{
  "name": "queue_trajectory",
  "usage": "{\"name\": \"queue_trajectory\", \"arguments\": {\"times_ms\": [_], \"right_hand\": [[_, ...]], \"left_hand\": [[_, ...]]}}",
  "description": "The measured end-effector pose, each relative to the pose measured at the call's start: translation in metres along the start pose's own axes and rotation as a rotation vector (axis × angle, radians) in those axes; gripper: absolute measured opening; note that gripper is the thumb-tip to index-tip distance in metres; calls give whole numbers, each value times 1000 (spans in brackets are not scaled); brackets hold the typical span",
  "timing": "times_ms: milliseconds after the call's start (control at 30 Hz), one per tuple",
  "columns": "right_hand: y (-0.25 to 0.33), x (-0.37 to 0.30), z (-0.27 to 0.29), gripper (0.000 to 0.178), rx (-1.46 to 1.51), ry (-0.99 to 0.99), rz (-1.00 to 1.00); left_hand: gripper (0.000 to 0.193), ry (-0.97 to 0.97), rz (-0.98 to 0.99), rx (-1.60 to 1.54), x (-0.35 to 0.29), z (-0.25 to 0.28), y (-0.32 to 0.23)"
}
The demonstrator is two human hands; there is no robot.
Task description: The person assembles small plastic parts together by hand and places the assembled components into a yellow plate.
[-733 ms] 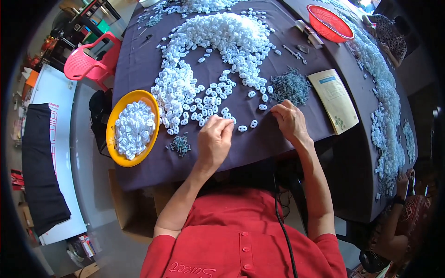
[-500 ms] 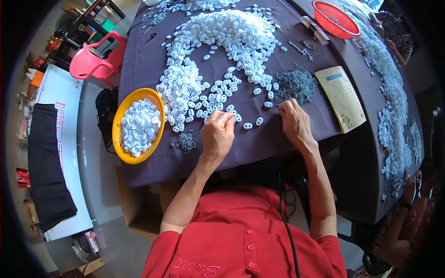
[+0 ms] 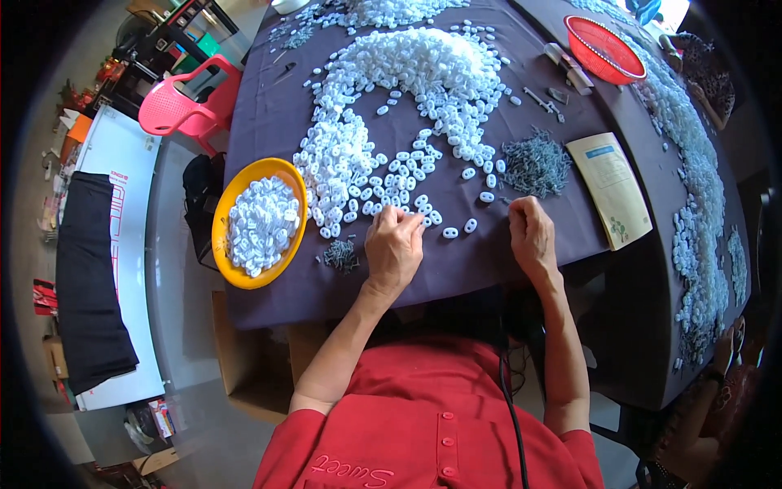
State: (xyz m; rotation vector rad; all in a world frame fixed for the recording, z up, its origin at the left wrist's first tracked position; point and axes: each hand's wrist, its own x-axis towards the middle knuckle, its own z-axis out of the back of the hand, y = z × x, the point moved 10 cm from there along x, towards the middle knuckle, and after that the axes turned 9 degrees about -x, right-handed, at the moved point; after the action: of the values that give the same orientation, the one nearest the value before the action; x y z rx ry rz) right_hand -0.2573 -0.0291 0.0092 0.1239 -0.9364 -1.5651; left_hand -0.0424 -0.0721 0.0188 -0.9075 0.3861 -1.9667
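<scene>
My left hand (image 3: 394,251) is closed in a pinch at the near edge of a spread of white oval pieces with two holes each (image 3: 403,175). What its fingertips hold, if anything, is hidden behind the fingers. To the right, my right hand (image 3: 534,240) is also closed, thumb against fingers, just in front of a pile of small grey screw-like pins (image 3: 535,165). I cannot make out what is in it. A few loose white pieces (image 3: 450,233) lie on the dark tablecloth between my hands. Beside my left hand sits a smaller heap of grey pins (image 3: 341,255).
A yellow bowl (image 3: 221,259) full of white pieces stands at the table's left edge. Beyond is a large white heap (image 3: 415,65). At right are a tan envelope (image 3: 611,191), a red basket (image 3: 603,49) and another table with pieces. A person's hand (image 3: 725,346) shows far right.
The whole view has shifted, so the table and its things appear slightly lower and farther right. Both hands stay closed in nearly the same places over the table.
</scene>
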Motion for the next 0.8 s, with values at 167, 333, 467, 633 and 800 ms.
{"name": "queue_trajectory", "arguments": {"times_ms": [167, 333, 467, 633, 800], "right_hand": [[-4, 2, -4, 5, -138, -51, -35], [4, 2, 2, 7, -179, -144, -8], [0, 1, -2, 7, -123, -104, -35], [-2, 2, -4, 7, -104, -99, -37], [-6, 1, -7, 6, -96, -90, -38]], "left_hand": [[10, 7, -15, 12, 2, 1, 4], [14, -12, -68, 4, 33, -8, -3], [12, -19, -151, -95, 69, -40, -6], [12, 20, -133, -138, 97, -78, -12], [16, 52, -112, -22, 111, -96, -11]]}}
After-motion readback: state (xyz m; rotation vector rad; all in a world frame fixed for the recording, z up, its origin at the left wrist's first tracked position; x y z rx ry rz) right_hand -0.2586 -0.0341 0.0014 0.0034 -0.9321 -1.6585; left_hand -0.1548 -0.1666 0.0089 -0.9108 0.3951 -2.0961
